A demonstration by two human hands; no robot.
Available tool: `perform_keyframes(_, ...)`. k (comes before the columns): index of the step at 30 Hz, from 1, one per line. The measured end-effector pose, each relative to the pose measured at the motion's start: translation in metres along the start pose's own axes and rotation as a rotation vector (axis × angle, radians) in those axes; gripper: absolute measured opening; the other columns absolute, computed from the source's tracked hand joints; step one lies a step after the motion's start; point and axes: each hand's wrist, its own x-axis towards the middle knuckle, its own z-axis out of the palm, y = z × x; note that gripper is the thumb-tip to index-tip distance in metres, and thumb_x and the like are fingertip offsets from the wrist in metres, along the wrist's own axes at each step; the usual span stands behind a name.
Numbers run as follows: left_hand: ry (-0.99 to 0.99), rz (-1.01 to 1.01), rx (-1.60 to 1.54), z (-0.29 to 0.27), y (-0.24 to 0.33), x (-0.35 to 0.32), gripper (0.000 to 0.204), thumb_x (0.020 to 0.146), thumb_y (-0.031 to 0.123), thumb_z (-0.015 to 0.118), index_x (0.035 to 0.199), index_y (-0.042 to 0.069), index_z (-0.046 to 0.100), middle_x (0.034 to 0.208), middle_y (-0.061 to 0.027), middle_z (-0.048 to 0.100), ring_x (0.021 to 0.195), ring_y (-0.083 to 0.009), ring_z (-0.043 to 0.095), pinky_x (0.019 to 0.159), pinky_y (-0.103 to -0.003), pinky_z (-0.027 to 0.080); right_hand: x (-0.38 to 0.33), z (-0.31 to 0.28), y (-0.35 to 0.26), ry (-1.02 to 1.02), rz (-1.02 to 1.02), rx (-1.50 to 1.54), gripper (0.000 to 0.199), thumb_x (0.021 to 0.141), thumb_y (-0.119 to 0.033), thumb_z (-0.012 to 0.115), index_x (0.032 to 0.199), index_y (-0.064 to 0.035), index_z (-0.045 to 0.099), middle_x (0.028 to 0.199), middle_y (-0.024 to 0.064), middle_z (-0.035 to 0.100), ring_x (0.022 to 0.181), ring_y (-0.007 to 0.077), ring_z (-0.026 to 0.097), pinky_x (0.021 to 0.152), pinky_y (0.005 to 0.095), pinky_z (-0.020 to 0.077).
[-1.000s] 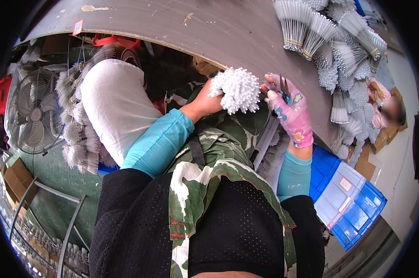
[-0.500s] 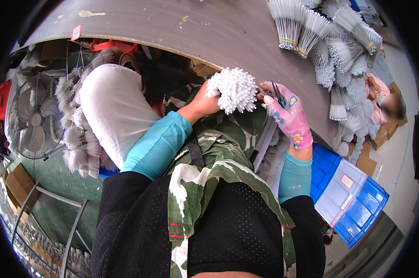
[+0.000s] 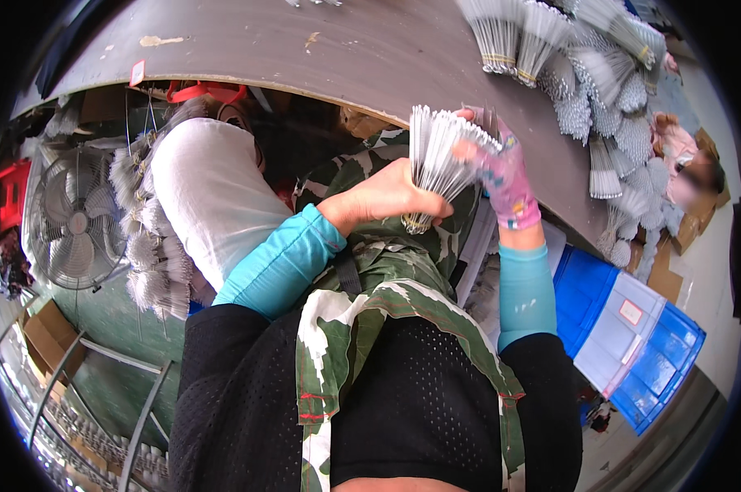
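Note:
My bare left hand (image 3: 383,199) grips the bound lower end of a fan-shaped bundle of thin white sticks (image 3: 438,157), held just in front of the table edge. My right hand (image 3: 502,174), in a pink patterned glove, closes on the bundle's spread upper tips. Both forearms wear teal sleeves over a camouflage apron. The bundle lies side-on, so its long sticks show.
The grey-brown table (image 3: 305,49) curves across the top, with several more white stick bundles (image 3: 584,74) piled at its right end. A white sack (image 3: 211,197) and a fan (image 3: 71,221) stand at left, blue crates (image 3: 641,344) at right. Another person (image 3: 694,168) is at far right.
The bundle has been turned: earlier its fluffy white end faced me, now its sticks show side-on. Both hands rose slightly and my right hand moved onto the tips.

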Motion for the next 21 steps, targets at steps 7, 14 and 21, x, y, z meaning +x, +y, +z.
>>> perform_keyframes(7, -0.184, -0.025, -0.536, 0.005, -0.015, -0.025, 0.066, 0.09, 0.045, 0.054, 0.136, 0.002, 0.035, 0.118, -0.0197, 0.057, 0.108, -0.0261, 0.058, 0.097, -0.036, 0.043, 0.008, -0.007, 0.004, 0.244, 0.162, 0.115, 0.037, 0.074, -0.027, 0.075, 0.1, -0.0048, 0.06, 0.083, 0.0014, 0.063, 0.07, 0.0073, 0.058, 0.057, 0.0215, 0.0457)
perform_keyframes(14, 0.036, 0.002, -0.096, 0.03, 0.008, -0.013, 0.037, 0.088, 0.019, 0.061, 0.116, -0.003, 0.052, 0.08, -0.0041, 0.059, 0.076, -0.0139, 0.059, 0.073, -0.029, 0.047, 0.011, -0.019, 0.033, 0.074, -0.232, -0.091, 0.022, 0.084, -0.027, 0.064, 0.1, -0.0126, 0.069, 0.098, 0.0103, 0.064, 0.087, 0.0206, 0.063, 0.078, 0.0322, 0.0518)
perform_keyframes(21, 0.114, 0.072, 0.058, 0.029, -0.005, -0.018, 0.037, 0.079, 0.034, 0.069, 0.09, 0.002, 0.052, 0.08, -0.0039, 0.051, 0.07, -0.0142, 0.048, 0.065, -0.029, 0.041, -0.008, 0.006, 0.043, 0.171, -0.103, 0.341, 0.049, 0.071, -0.029, 0.08, 0.107, -0.0022, 0.059, 0.096, 0.0059, 0.063, 0.089, 0.0121, 0.059, 0.078, 0.0278, 0.048)
